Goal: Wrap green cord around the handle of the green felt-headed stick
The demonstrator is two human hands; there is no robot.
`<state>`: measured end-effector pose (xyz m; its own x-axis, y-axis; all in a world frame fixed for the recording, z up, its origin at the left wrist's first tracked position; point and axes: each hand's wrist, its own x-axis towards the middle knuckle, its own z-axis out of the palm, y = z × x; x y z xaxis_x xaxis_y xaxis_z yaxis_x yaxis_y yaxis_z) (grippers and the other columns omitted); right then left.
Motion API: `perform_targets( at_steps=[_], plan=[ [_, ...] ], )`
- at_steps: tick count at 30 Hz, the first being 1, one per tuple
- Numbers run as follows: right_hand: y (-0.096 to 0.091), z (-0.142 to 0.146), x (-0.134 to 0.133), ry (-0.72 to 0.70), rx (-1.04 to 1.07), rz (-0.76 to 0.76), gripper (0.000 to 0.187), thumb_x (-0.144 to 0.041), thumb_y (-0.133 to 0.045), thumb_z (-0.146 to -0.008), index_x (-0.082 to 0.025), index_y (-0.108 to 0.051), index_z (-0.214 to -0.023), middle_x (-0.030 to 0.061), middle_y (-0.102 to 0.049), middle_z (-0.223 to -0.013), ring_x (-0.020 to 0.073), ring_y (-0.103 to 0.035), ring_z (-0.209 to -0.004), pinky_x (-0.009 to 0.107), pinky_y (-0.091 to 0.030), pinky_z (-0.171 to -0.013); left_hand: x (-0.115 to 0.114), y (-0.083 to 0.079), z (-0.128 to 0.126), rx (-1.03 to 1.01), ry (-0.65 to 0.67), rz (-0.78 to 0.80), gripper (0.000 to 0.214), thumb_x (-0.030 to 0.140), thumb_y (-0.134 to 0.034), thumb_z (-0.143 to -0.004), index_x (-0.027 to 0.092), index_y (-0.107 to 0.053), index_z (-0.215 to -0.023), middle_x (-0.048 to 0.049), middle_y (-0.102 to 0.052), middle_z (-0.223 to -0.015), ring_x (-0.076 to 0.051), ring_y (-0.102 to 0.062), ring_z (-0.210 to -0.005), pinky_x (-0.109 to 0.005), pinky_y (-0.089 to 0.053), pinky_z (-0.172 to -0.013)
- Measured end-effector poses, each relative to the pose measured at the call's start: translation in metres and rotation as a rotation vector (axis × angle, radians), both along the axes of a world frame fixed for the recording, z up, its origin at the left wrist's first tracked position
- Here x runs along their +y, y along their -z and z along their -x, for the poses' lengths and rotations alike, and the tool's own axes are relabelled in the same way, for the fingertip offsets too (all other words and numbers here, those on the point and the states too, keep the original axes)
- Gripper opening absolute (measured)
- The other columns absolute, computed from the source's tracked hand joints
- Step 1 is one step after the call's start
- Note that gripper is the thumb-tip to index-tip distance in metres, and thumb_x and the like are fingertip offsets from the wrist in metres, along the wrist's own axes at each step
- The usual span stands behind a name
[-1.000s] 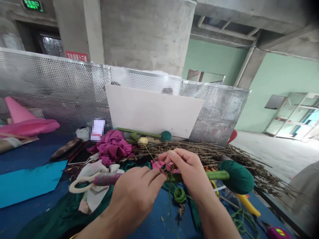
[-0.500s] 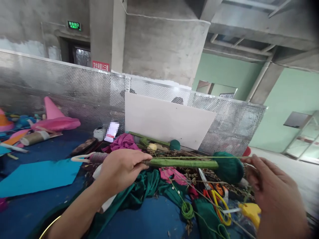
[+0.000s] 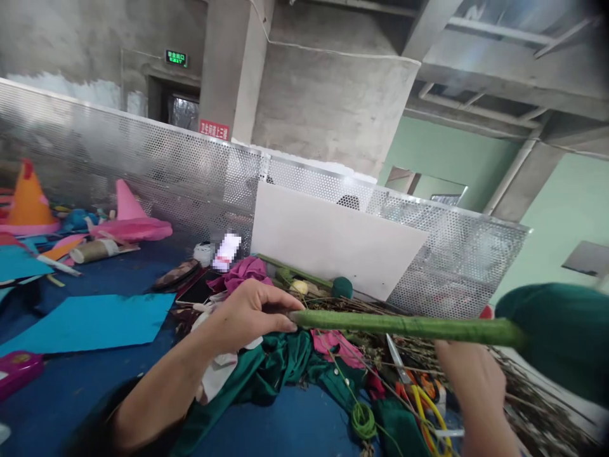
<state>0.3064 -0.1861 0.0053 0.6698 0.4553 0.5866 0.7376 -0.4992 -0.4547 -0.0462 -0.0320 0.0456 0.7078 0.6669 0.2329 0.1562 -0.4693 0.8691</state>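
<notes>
Left hand (image 3: 247, 314) closed around green-wrapped stem (image 3: 404, 325), raised over blue table (image 3: 295, 425); padded green head (image 3: 561, 330) at 3 o'clock. Right hand (image 3: 469, 381) beneath stem, grip unreadable. Stem fully wrapped; pink fabric (image 3: 333, 343), wire coil (image 3: 364, 420) lie loose below.

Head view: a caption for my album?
Left hand holds a green-wrapped stick with a padded green end over a cluttered blue table.

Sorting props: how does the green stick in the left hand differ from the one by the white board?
The held stick is raised, roughly level, in the left hand; the lying stick rests by the white board. The held stick's ball head looks large, near the camera; the lying stick's looks small. Both have green stems and dark green heads.
</notes>
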Motion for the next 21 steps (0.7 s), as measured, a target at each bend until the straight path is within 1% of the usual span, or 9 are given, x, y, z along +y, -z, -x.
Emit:
perform_targets(
  at_steps=[2, 5, 8, 10, 12, 15, 18, 19, 21],
  plan=[
    [0.000, 0.034, 0.011, -0.069, 0.038, 0.006, 0.039, -0.049, -0.055, -0.076, -0.022, -0.061, -0.048, 0.0151, -0.065, -0.059, 0.0365, -0.065, -0.077, 0.050, -0.049, -0.077, -0.010, -0.002, -0.006, -0.052, 0.038, 0.053, 0.021, 0.022, -0.067, -0.070, 0.018, -0.078, -0.088, 0.0011, -0.068, -0.068, -0.010, -0.052, -0.059, -0.020, -0.042, -0.055],
    [0.003, 0.103, 0.028, -0.648, 0.297, -0.146, 0.043, -0.054, -0.047, -0.084, -0.020, -0.071, -0.076, 0.0139, -0.072, -0.087, 0.0323, -0.062, -0.101, 0.044, -0.045, -0.093, -0.024, -0.002, -0.015, -0.124, 0.012, 0.094, 0.021, 0.022, -0.068, -0.070, 0.017, -0.078, -0.088, 0.0017, -0.067, -0.067, -0.010, -0.052, -0.060, -0.020, -0.041, -0.056],
    [0.010, 0.162, 0.038, -1.070, 0.549, -0.183, 0.035, -0.053, -0.057, -0.084, -0.021, -0.069, -0.092, 0.0084, -0.071, -0.092, 0.0249, -0.065, -0.093, 0.036, -0.050, -0.086, -0.029, 0.001, -0.021, -0.141, -0.008, 0.125, 0.027, 0.021, -0.068, -0.071, 0.017, -0.077, -0.096, 0.0010, -0.070, -0.072, -0.012, -0.057, -0.064, -0.021, -0.044, -0.060],
    [0.015, 0.183, 0.037, -1.147, 0.616, -0.139, 0.032, -0.049, -0.056, -0.088, -0.019, -0.066, -0.082, 0.0045, -0.067, -0.075, 0.0188, -0.063, -0.071, 0.028, -0.050, -0.068, -0.029, 0.004, -0.023, -0.148, -0.044, 0.140, 0.032, 0.023, -0.069, -0.071, 0.016, -0.076, -0.102, -0.0007, -0.073, -0.077, -0.014, -0.060, -0.069, -0.022, -0.046, -0.063],
    [0.018, 0.190, 0.031, -1.057, 0.520, -0.177, 0.034, -0.042, -0.051, -0.093, -0.019, -0.061, -0.071, 0.0012, -0.058, -0.063, 0.0145, -0.054, -0.060, 0.024, -0.044, -0.058, -0.027, 0.005, -0.024, -0.167, -0.070, 0.157, 0.035, 0.023, -0.070, -0.071, 0.014, -0.075, -0.104, -0.0023, -0.075, -0.081, -0.016, -0.063, -0.073, -0.023, -0.048, -0.065],
    [0.020, 0.190, 0.021, -0.919, 0.285, -0.407, 0.030, -0.034, -0.050, -0.095, -0.020, -0.060, -0.070, 0.0050, -0.057, -0.079, 0.0176, -0.056, -0.076, 0.026, -0.043, -0.064, -0.027, 0.004, -0.026, -0.198, -0.051, 0.194, 0.033, 0.020, -0.069, -0.070, 0.013, -0.076, -0.102, -0.0036, -0.076, -0.084, -0.019, -0.067, -0.079, -0.025, -0.051, -0.068],
    [0.019, 0.191, 0.020, -1.153, 0.243, -0.556, 0.029, -0.034, -0.046, -0.097, -0.021, -0.063, -0.077, 0.0109, -0.059, -0.107, 0.0265, -0.054, -0.107, 0.036, -0.046, -0.082, -0.029, 0.004, -0.029, -0.195, -0.038, 0.220, 0.031, 0.017, -0.067, -0.070, 0.011, -0.076, -0.099, -0.0044, -0.077, -0.089, -0.022, -0.069, -0.087, -0.026, -0.053, -0.073],
    [0.019, 0.192, 0.021, -1.272, 0.277, -0.584, 0.031, -0.035, -0.043, -0.098, -0.021, -0.062, -0.077, 0.0107, -0.060, -0.105, 0.0277, -0.054, -0.109, 0.039, -0.047, -0.084, -0.030, 0.006, -0.030, -0.184, -0.036, 0.216, 0.031, 0.017, -0.066, -0.070, 0.011, -0.076, -0.099, -0.0046, -0.077, -0.090, -0.023, -0.069, -0.089, -0.027, -0.053, -0.074],
    [0.020, 0.195, 0.025, -1.432, 0.387, -0.642, 0.035, -0.035, -0.037, -0.100, -0.021, -0.058, -0.076, 0.0068, -0.060, -0.083, 0.0240, -0.059, -0.091, 0.037, -0.049, -0.074, -0.030, 0.009, -0.032, -0.164, -0.033, 0.186, 0.031, 0.020, -0.066, -0.071, 0.011, -0.076, -0.100, -0.0049, -0.077, -0.091, -0.025, -0.070, -0.089, -0.028, -0.054, -0.075]
  ],
)
